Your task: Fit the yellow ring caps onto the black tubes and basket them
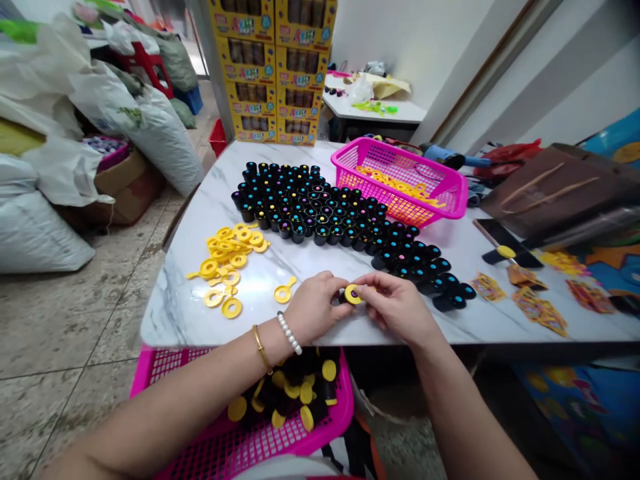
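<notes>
My left hand (316,308) and my right hand (395,303) meet at the near edge of a white marble table (200,220). Together they pinch a small black tube with a yellow ring (353,294) on its end. The left fingers are closed round the tube's body; the right fingers press on the ring. Loose yellow rings (227,260) lie in a pile to the left, one (283,291) close to my left hand. Several black tubes (320,207) stand in rows behind my hands.
A pink basket (453,193) with yellow rings stands at the back right. Another pink basket (210,440) below the table edge holds finished black tubes with yellow rings. Printed stickers (537,308) lie at right. Sacks and stacked yellow cartons (275,73) stand beyond the table.
</notes>
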Demonstrator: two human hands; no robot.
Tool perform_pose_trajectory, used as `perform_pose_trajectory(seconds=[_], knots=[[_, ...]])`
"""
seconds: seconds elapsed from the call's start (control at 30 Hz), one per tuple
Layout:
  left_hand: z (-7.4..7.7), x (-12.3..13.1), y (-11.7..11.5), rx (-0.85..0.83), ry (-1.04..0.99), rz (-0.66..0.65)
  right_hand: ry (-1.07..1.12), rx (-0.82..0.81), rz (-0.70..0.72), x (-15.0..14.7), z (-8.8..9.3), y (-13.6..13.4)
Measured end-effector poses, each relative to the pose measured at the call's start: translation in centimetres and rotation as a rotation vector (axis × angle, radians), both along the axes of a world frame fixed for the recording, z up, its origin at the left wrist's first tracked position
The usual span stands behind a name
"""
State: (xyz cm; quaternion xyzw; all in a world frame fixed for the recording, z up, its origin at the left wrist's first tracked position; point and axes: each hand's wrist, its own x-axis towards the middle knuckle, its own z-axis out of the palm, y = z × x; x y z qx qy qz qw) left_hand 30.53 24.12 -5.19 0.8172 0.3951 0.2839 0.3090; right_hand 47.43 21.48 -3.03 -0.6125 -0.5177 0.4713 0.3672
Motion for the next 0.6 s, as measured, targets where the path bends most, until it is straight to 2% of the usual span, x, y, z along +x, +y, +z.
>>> perform_pose_trajectory(seconds=[0.17, 0.37, 0.6], knots=[[0.07, 0.04, 0.19, -0.017, 0.005, -0.026, 0.178, -0.058, -0.001, -0.04, -0.56, -0.65], [0.21, -0.02, 0.33, 0.000, 0.016, -0.061, 0.102, 0.052, -0.063, -0.40, -0.11, -0.75], [-0.05, 0.05, 0.39, -0.008, 0.036, -0.043, 0.111, 0.010, -0.033, -0.18, -0.07, -0.39]])
